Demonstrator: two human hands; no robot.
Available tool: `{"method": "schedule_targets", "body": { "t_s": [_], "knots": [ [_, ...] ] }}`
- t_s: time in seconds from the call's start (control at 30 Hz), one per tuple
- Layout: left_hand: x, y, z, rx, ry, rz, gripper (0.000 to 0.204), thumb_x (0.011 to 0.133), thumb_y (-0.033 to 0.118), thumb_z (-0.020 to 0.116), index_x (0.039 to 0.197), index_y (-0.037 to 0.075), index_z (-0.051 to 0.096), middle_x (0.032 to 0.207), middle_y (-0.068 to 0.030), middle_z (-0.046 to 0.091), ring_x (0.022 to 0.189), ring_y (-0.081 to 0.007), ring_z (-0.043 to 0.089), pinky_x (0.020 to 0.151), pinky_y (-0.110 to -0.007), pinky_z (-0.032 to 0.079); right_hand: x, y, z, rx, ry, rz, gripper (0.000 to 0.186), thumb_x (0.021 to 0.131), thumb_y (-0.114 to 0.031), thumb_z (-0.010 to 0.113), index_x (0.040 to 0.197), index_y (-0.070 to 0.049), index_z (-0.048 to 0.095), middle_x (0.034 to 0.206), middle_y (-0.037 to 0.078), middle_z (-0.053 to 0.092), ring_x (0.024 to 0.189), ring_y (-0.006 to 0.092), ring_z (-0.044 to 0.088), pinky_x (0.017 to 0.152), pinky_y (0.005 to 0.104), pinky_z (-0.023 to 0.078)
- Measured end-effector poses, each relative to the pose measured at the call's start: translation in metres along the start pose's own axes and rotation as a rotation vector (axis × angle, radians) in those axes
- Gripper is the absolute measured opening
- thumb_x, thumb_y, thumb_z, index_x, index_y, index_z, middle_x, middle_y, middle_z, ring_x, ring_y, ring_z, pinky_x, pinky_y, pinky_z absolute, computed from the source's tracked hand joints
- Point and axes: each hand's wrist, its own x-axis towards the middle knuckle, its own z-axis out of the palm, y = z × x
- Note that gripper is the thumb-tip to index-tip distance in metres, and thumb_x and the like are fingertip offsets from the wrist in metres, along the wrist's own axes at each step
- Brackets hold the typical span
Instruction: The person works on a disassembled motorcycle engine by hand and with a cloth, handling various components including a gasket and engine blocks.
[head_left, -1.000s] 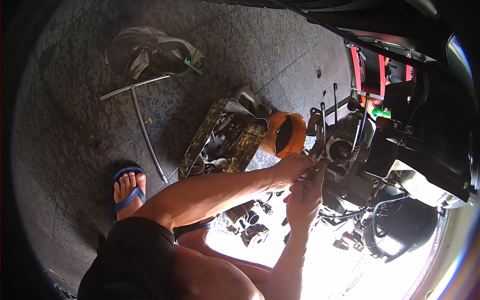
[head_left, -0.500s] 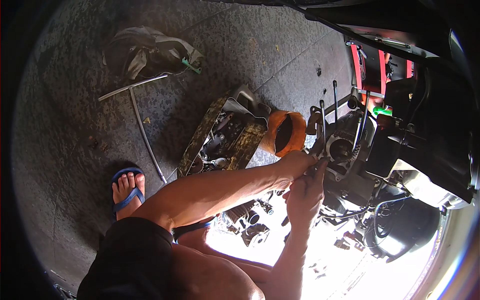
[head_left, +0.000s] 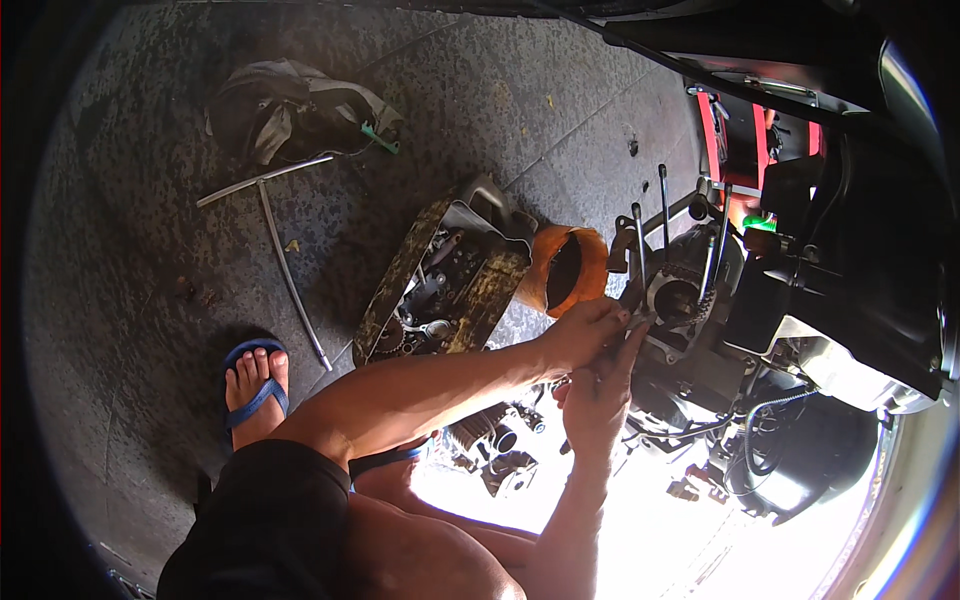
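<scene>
My left hand is closed at the lower left of an opened engine block, fingertips pressed on something small I cannot make out. Just below it, my right hand is also closed, its index finger pointing up toward the fingertips of my left hand; what it grips is hidden. Tall metal studs stand up around the round cylinder opening. Left of the hands are an orange cylindrical container with a wide dark mouth and a grimy metal pan full of loose engine parts.
A T-handle wrench and a crumpled cloth lie on the tiled floor. A red tool case is at the back right. Black vehicle parts crowd the right. Metal engine parts sit in bright light beyond my legs.
Both hands have shifted slightly left, staying close together at the engine. My right index finger still points upward. The view has moved slightly, with little else different.
</scene>
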Motion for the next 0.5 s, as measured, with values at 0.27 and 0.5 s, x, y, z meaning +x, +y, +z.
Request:
{"method": "schedule_targets", "body": {
  "t_s": [0.27,0.5],
  "knots": [
    [-0.021,-0.012,-0.014,-0.35,-0.013,0.07,0.018,0.103,0.025,0.051,0.101,0.009,0.058,0.077,0.0034,0.053,0.07,-0.0036,0.046,0.06,-0.02,0.039,-0.004,0.026,-0.001,-0.063,-0.027,-0.296,0.073,0.084,0.002,0.043,0.153,0.001,0.02,0.081,0.013,0.066,0.063,0.0182,0.066,0.061,0.0322,0.053],
    [-0.023,0.01,0.001,0.056,0.072,-0.016,0.029,0.098,0.028,0.06,0.089,0.001,0.065,0.073,0.0012,0.056,0.067,-0.0067,0.049,0.061,-0.024,0.042,-0.008,0.016,0.001,0.001,0.094,-0.226,0.067,0.087,-0.003,0.041,0.15,0.008,0.022,0.077,0.01,0.063,0.06,0.0155,0.064,0.059,0.0281,0.053]
  ]
}}
